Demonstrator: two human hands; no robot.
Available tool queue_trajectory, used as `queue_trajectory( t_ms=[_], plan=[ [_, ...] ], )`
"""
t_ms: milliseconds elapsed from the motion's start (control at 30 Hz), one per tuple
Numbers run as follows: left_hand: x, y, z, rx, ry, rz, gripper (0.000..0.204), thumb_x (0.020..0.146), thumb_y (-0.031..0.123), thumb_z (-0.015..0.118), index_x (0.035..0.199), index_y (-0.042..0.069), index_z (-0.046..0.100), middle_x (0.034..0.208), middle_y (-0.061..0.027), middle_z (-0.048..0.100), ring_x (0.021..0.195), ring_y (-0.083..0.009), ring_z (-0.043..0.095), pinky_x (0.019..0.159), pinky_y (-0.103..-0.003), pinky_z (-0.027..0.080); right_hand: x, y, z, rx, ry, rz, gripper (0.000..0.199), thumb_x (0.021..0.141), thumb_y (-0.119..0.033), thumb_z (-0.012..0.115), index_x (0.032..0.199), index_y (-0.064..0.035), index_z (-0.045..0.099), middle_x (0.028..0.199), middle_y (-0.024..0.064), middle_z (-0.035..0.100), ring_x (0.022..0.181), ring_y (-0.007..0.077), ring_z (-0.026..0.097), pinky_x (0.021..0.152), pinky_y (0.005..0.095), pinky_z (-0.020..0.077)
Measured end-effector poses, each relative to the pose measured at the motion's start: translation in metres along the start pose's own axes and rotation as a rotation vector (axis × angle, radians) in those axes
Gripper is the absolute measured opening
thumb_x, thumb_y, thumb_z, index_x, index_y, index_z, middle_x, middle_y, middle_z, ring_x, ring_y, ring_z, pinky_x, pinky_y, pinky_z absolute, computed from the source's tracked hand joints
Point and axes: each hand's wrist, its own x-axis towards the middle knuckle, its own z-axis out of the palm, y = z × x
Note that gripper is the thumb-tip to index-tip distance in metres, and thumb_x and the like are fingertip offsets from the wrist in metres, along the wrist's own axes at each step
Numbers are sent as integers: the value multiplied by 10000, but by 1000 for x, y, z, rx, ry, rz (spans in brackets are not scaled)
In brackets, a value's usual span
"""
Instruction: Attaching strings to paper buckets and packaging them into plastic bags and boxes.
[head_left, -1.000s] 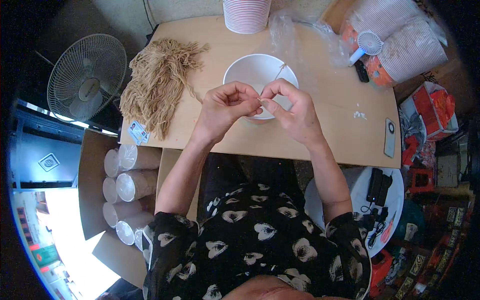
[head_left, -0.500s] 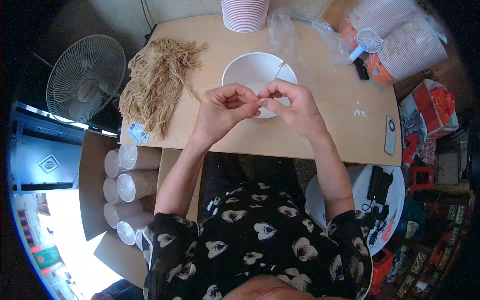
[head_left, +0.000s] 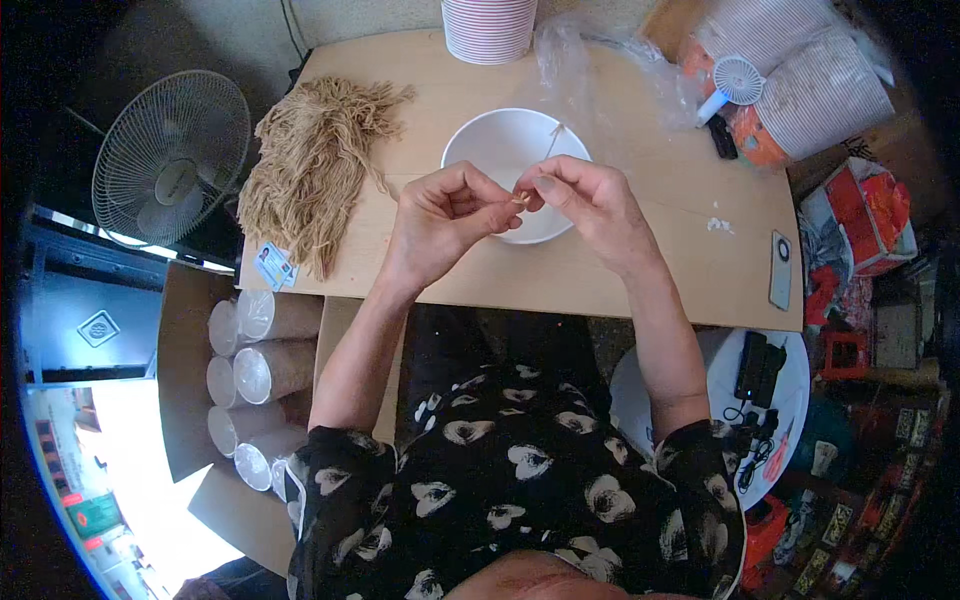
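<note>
Over the table, my left hand (head_left: 445, 220) and my right hand (head_left: 592, 208) meet fingertip to fingertip. Between them they pinch a short piece of tan cord (head_left: 521, 200), which shows as a small curl at the fingertips. Just behind and below the hands is a white paper bucket (head_left: 485, 140); the hands cover part of its near side. A thin cord end (head_left: 556, 131) sticks up at the bucket's far right rim, and its line runs down toward my right fingers. To the left lies a large heap of tan cords (head_left: 320, 160).
A stack of paper buckets (head_left: 488, 30) and a clear plastic bag (head_left: 570, 70) stand at the back. Bagged bucket stacks (head_left: 820, 95), a small hand fan (head_left: 738, 82) and a phone (head_left: 780, 270) are at right. A carton of wrapped stacks (head_left: 180, 370) sits at lower left.
The fingertips have shifted slightly, with the right thumb raised. A small curl of cord now shows between them. The bucket has moved very slightly toward me.
</note>
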Motion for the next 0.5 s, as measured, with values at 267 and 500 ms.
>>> queue_trajectory(
  t_ms=[267,500],
  plan=[
    [-2,6,0,-17,-50,-70,173,873,-27,696,1029,-35,621,909,-119,722,856,-152,709,781,-258,589,0,3,1,-219,-5,-121,156,936,-119,632,919,36,646,847,36,675,798,95,618,734,259,499],
    [-3,10,0,0,-57,-103,323,895,-15,675,1185,-33,534,927,-119,717,858,-165,713,758,-252,587,-5,-6,8,-4,53,13,134,988,-105,541,938,19,554,812,60,660,644,89,590,593,244,482]
  ],
)
